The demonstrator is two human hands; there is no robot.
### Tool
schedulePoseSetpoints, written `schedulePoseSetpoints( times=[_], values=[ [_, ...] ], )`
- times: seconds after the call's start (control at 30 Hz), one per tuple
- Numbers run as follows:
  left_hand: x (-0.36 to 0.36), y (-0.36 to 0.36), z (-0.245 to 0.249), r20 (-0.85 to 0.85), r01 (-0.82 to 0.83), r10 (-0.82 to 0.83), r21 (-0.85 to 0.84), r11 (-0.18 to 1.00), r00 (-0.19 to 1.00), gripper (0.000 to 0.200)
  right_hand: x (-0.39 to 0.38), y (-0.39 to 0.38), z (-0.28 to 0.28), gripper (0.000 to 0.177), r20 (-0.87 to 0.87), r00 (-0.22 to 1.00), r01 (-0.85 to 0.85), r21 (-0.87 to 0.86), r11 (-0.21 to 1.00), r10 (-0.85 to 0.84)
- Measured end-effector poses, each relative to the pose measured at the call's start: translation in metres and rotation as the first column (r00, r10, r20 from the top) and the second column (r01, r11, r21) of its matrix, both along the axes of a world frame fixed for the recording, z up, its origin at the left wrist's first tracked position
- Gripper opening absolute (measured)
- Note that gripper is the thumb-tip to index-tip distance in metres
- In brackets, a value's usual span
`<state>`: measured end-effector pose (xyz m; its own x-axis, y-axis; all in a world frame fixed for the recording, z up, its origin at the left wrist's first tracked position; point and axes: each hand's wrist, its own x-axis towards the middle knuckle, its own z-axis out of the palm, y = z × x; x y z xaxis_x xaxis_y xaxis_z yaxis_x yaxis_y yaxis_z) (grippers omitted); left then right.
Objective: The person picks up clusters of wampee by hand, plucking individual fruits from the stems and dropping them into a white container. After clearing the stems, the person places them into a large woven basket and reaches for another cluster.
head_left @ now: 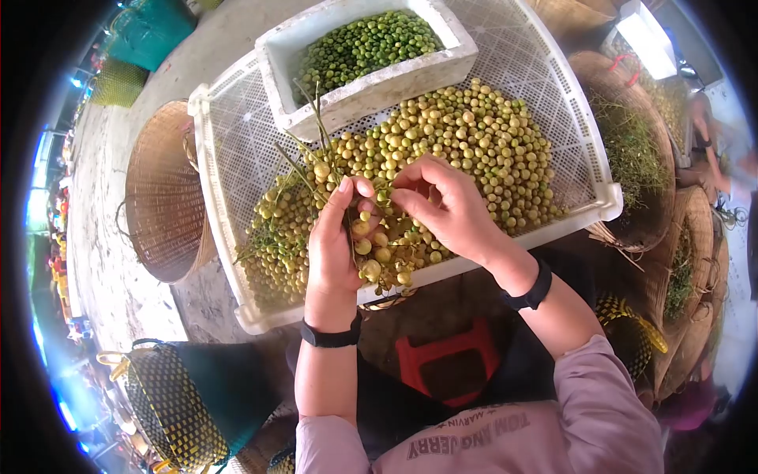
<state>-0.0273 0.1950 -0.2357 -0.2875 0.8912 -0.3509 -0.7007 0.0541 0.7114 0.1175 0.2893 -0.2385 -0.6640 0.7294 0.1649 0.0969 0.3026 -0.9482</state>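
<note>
My left hand (333, 241) is closed round the stems of a bunch of small round yellow-green fruits (382, 254). Bare green-brown twigs (318, 118) stick up above that hand. Close beside the bunch, my right hand (448, 207) has its thumb and fingers pinched together; what lies between them is hidden. Under both hands, many loose yellowish fruits (482, 142) are heaped in a white perforated plastic tray (237, 118). Toward the tray's left side, some fruits lie among green stems.
A white foam box (379, 99) of small green fruits stands in the tray. Woven baskets (162, 189) flank both sides, one with stems (628, 146). A checkered basket (170, 403) is lower left, a red stool (446, 355) below. Another person's arm (705, 134) shows at right.
</note>
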Motion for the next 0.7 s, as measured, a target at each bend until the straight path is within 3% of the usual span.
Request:
schedulePoseSetpoints(
  times=[0.07,0.13,0.17,0.2,0.27,0.33,0.4,0.43,0.47,0.53,0.6,0.7],
  values=[
    [0.001,0.003,0.004,0.04,-0.022,0.022,-0.015,1.0,0.999,0.022,0.004,0.003,-0.007,0.013,-0.013,1.0,-0.027,-0.064,0.998,0.027],
    [-0.003,0.005,0.002,0.081,-0.041,0.043,-0.027,0.999,0.996,0.022,0.008,0.007,-0.013,0.008,-0.219,0.97,-0.187,-0.407,0.894,0.103],
    [-0.007,0.006,-0.004,0.182,-0.018,0.01,0.044,0.999,0.983,0.022,0.008,0.009,-0.013,0.006,-0.303,0.948,-0.217,-0.41,0.886,0.092],
    [-0.01,0.006,-0.007,0.278,-0.004,-0.03,0.12,0.993,0.96,0.023,0.013,0.01,-0.01,0.01,-0.287,0.958,-0.18,-0.548,0.817,0.018],
    [-0.015,0.006,-0.001,0.301,-0.013,-0.02,0.108,0.994,0.954,0.025,0.018,0.021,-0.002,0.013,-0.392,0.919,-0.246,-0.656,0.714,-0.044],
    [-0.022,0.005,-0.002,0.313,0.116,-0.189,0.238,0.964,0.931,0.026,0.018,0.025,0.007,0.017,-0.355,0.933,-0.183,-0.611,0.77,-0.06],
    [-0.021,0.005,0.001,0.284,0.136,-0.189,0.197,0.971,0.94,0.027,0.013,0.024,0.013,0.026,-0.083,0.996,-0.06,-0.42,0.906,0.028],
    [-0.018,0.006,0.002,0.237,0.145,-0.188,0.189,0.971,0.953,0.028,0.012,0.024,0.013,0.036,-0.003,0.994,-0.108,-0.25,0.962,0.11],
    [-0.015,0.007,0.002,0.189,0.153,-0.187,0.181,0.972,0.964,0.028,0.009,0.021,0.016,0.036,0.012,0.989,-0.141,-0.277,0.95,0.151],
    [-0.012,0.01,0.005,0.126,0.12,-0.139,0.147,0.982,0.982,0.029,0.005,0.017,0.013,0.031,-0.017,0.981,-0.188,-0.363,0.913,0.195],
    [-0.013,0.01,0.013,0.093,0.232,-0.244,0.121,0.965,0.965,0.03,0.001,0.017,0.005,0.026,-0.076,0.974,-0.224,-0.399,0.889,0.211],
    [-0.009,0.011,0.015,0.115,0.191,-0.201,0.094,0.977,0.973,0.03,-0.002,0.017,-0.005,0.014,-0.303,0.939,-0.305,-0.514,0.802,0.162]
  ],
)
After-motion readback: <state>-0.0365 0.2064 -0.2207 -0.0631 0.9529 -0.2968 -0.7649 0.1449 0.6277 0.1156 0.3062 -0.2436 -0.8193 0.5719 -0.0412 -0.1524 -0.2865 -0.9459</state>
